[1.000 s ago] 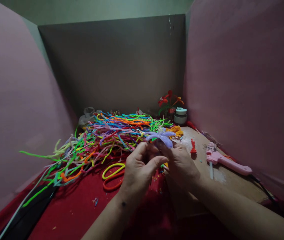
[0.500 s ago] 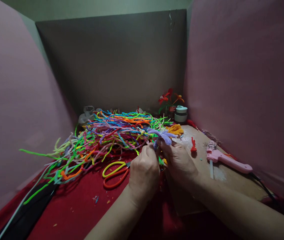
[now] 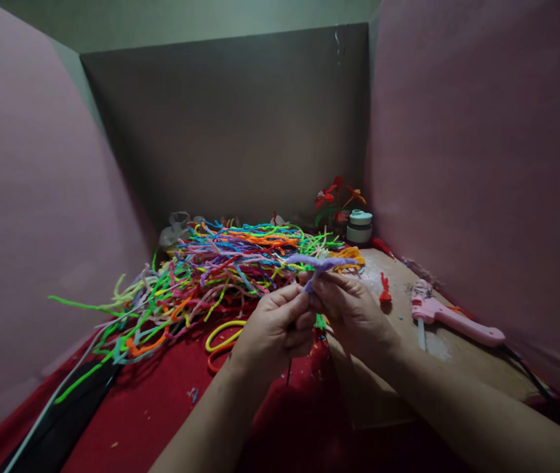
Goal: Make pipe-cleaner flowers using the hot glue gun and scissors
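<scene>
A lavender pipe-cleaner flower [image 3: 323, 263] is held up in front of me, its fuzzy petals spread sideways above my fingertips. My left hand [image 3: 280, 322] pinches its lower part between thumb and forefinger. From the other side, my right hand [image 3: 351, 305] is closed on the flower's base. A bit of green shows just under the petals, and more green hangs below the fingers; whether it belongs to the flower I cannot tell. Scissors [image 3: 225, 332] with yellow and red handles lie beside my left wrist, their blades hidden behind the hand.
A big heap of multicoloured pipe cleaners [image 3: 240, 256] spreads behind and left. On a brown board [image 3: 462, 368] at right rest a pink glue gun [image 3: 457, 318] and a small red piece [image 3: 385, 289]. Farther back stand a pale-lidded jar [image 3: 359, 227] and red and orange flowers [image 3: 339, 194].
The lavender flower has tipped so its petals now appear flatter, edge-on. My left hand has turned, showing its thumb side, and covers more of the scissors. The view has shifted slightly.
</scene>
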Tool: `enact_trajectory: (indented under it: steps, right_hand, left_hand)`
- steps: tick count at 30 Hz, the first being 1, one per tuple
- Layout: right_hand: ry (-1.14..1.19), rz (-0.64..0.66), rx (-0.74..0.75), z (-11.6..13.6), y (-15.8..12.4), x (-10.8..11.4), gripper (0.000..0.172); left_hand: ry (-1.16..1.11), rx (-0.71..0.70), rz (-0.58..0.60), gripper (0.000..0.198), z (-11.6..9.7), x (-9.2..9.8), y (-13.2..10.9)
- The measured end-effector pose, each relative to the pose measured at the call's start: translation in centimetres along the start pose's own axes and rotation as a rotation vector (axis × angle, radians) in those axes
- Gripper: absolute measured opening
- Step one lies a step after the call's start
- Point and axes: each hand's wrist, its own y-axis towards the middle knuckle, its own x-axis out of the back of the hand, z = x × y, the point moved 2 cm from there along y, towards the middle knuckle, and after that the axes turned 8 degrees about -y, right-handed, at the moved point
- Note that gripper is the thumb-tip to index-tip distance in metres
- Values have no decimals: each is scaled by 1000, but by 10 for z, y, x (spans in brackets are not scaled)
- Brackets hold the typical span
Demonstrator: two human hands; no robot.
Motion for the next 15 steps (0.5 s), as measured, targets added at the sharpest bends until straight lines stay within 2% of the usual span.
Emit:
enact_trajectory:
  steps: [4,6,8,10,15]
  right_hand:
    - [34,111,-35,4,-2,-2,14]
    - [48,127,-24,4,-2,-2,14]
    - [42,98,-2,1,-2,-1,15]
    - [13,54,16,-2,-2,1,11]
    - [-70,-21,64,-5,0,5,15]
  left_hand:
    - [-122,115,112,17,-3,4,-3]
    - [-92,140,106,18,-5,4,-4]
    - [17,121,45,18,-6,3,-3]
    - [256,15,-62,22,-6,2,-3]
    - [1243,-520,-378,22,1,-3,-5]
